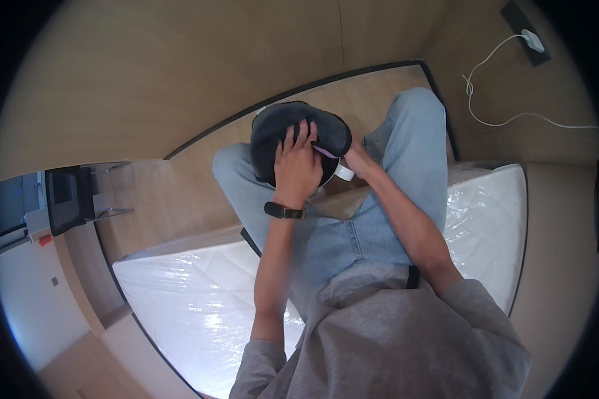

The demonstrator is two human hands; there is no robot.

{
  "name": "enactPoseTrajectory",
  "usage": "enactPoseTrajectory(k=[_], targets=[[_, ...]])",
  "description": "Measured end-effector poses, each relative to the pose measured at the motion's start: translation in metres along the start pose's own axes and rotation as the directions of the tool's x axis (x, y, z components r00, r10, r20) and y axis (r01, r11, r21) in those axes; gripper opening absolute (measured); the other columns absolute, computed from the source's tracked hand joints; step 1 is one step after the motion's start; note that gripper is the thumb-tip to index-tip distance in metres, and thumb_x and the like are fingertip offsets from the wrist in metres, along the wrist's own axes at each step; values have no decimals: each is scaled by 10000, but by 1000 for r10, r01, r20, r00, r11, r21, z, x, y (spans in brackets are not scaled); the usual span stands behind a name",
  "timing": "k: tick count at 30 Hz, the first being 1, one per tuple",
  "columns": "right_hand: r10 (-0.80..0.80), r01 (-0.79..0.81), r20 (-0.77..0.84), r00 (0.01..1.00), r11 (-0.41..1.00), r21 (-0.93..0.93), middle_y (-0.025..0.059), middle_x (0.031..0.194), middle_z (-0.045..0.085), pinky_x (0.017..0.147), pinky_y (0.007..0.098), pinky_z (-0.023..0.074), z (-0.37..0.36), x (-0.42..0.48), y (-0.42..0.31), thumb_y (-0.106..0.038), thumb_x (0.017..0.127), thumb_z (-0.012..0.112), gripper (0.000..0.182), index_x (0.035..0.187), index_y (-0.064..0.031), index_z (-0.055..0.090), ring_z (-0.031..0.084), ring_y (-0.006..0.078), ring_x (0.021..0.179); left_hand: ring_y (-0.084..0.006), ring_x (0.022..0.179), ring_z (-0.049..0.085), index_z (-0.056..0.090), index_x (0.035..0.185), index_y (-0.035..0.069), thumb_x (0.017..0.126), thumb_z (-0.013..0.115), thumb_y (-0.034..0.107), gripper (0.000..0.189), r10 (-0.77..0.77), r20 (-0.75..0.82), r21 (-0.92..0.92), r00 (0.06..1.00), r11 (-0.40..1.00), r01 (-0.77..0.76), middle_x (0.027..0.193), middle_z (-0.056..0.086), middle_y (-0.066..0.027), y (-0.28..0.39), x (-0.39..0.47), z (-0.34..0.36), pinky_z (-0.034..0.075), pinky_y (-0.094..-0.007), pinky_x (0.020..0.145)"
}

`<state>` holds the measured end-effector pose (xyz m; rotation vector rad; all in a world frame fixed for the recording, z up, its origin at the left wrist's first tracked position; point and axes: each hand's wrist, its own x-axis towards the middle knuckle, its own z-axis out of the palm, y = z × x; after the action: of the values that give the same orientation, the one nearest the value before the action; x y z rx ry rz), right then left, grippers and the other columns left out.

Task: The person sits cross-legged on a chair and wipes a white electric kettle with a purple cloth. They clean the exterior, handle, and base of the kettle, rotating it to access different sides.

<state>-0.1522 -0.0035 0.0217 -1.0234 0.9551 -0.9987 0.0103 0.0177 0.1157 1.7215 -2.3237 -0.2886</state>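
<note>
A soft dark grey and black fabric item (324,124) with a strip of purple edging is held up between my knees. My left hand (298,167), with a black watch on the wrist, lies palm down on it, fingers spread over its black part. At its right edge is my right hand (358,158), whose fingers are mostly hidden behind the fabric and appear to grip it. A white tab-like piece (344,172) sticks out below the fabric, close to my right hand. What it belongs to is mostly covered.
Under me is a plastic-wrapped white mattress (179,279). Ahead stands a wooden panel wall (219,75) above the wood floor (179,199). A white charger (532,41) with a cable is plugged in at right. A black chair (72,199) stands at far left.
</note>
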Motion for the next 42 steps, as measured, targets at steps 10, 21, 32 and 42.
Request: enactPoseTrajectory(k=[10, 21, 32, 42], targets=[[88, -52, -115, 989, 957, 287, 81, 1420, 592, 1117, 342, 442, -2, 8, 2, -408, 1001, 627, 599, 1458, -36, 517, 579, 181, 1281, -316, 1344, 526, 597, 1390, 62, 896, 647, 5, 500, -223, -502, -426, 836, 905, -14, 1443, 579, -146, 9, -29, -45, 370, -456, 1139], [212, -192, -19, 977, 917, 349, 64, 1449, 564, 1136, 357, 415, -21, 18, 39, -253, 958, 721, 618, 1489, -50, 481, 542, 192, 1322, -251, 1196, 621, 529, 1357, 96, 916, 592, 133, 447, -434, 402, -881, 807, -425, 210, 1339, 610, -96, -35, -26, 23, 503, -455, 1019], [-15, 98, -375, 927, 974, 202, 142, 1588, 425, 1174, 443, 350, -61, 13, -54, -9, 831, 661, 734, 1532, -61, 448, 344, 289, 1508, -233, 875, 579, 444, 1363, 93, 774, 491, 3, 598, -720, 343, -921, 603, -133, 365, 1104, 577, -81, -60, -12, 59, 515, -374, 687], [-299, 110, -232, 926, 800, -590, 217, 1201, 703, 977, 382, 526, -14, 9, -48, -62, 846, 745, 521, 1351, -50, 619, 686, 349, 1138, -245, 1050, 611, 320, 1519, 41, 734, 545, -5, 818, -411, 112, -915, 905, 313, 256, 1304, 543, -166, -60, -22, 68, 525, -331, 816]])
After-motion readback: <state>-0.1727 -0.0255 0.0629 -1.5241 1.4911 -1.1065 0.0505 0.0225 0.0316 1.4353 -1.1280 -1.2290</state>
